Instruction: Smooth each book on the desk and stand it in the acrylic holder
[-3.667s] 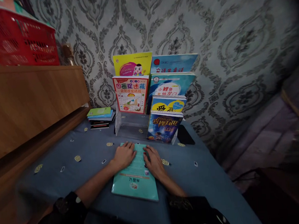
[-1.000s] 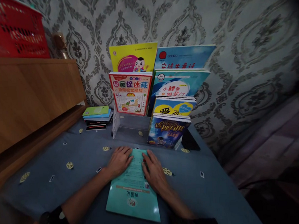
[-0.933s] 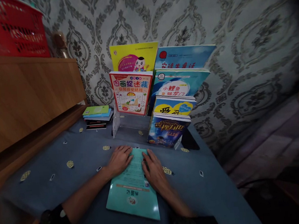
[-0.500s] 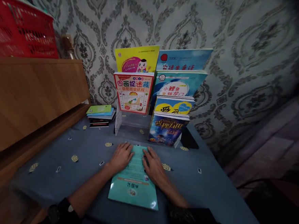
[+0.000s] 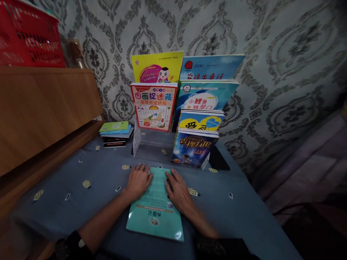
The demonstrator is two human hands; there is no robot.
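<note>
A teal book (image 5: 155, 210) lies flat on the cloth-covered table, its printed title upside down to me. My left hand (image 5: 139, 181) rests at its upper left edge, palm down, with the fingers stretched out and the thumb on the cover. On the opposite edge lies my right hand (image 5: 179, 189), fingers extended and slightly apart, partly over the cover. Neither hand grips the book. Just beyond it stands a clear tiered book rack (image 5: 153, 145). A dark blue book (image 5: 192, 149) is in its front right tier, with a red picture book (image 5: 155, 107) on the left behind.
Behind these stand a yellow book (image 5: 157, 65) and several blue ones (image 5: 213, 65). A small stack of booklets (image 5: 115, 128) lies left of the rack. A black flat object (image 5: 218, 158) is at its right. The wooden cabinet (image 5: 38, 111) with a red basket (image 5: 18, 36) borders the left.
The view has shifted slightly. Both hands stay flat along the teal book's edges, and the book lies almost as before.
</note>
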